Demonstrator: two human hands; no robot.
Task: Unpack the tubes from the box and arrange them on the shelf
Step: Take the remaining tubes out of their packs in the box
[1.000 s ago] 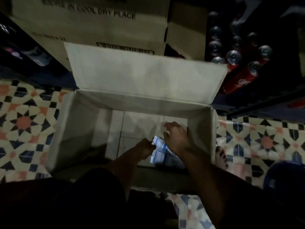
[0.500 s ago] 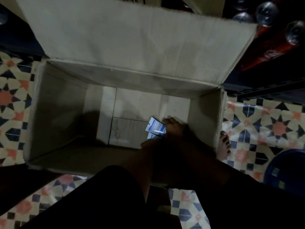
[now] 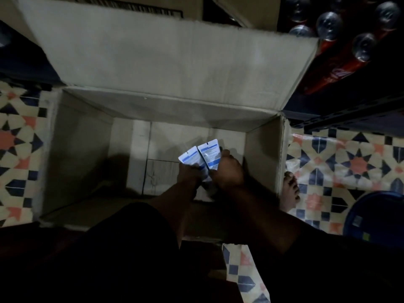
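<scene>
Patterned floor tiles (image 3: 349,162) lie around an open box (image 3: 262,154), and low near its right wall the left hand (image 3: 189,172) grips the left pack (image 3: 189,155) and the right hand (image 3: 227,170) grips the right pack (image 3: 211,153) by their near ends, long sides pointing away.

One head-worn view — looking steeply down, close over the box (image 3: 153,62).

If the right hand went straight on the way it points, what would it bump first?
Probably the far wall of the box, with the packet that the right hand grips touching first. Depth is hard to judge.
</scene>
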